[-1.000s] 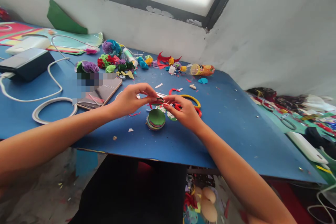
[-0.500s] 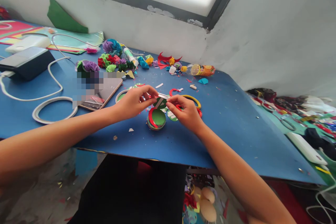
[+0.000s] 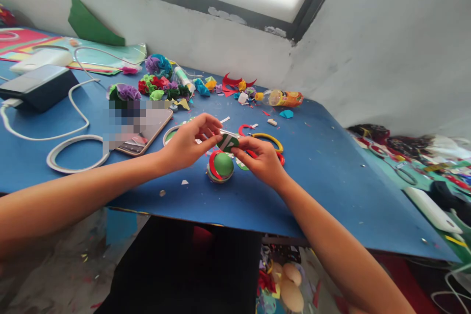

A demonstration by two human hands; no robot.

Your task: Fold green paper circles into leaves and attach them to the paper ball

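Observation:
Between my hands, a small green disc [image 3: 228, 143] with white strips across it is held just above the table. My right hand [image 3: 259, 154] pinches its right edge between thumb and fingers. At the disc's left edge are the closed thumb and fingertips of my left hand [image 3: 191, 141]. Directly below sits a round stack [image 3: 220, 167] with a green disc and a red crescent on top. Partly covered by my right hand, another green disc [image 3: 242, 164] with white strips lies on the table. A yellow loop [image 3: 277, 143] and red loops lie behind that hand.
A phone [image 3: 149, 132] and a white ring [image 3: 55, 159] lie left on the blue table [image 3: 324, 191]. Fabric flowers [image 3: 158, 66], paper scraps and a bottle [image 3: 283, 98] line the back. A white cable [image 3: 75, 103] loops from a dark box [image 3: 40, 88].
The green disc has turned to show more of its striped face and has shifted slightly right. Both hands stay at its edges.

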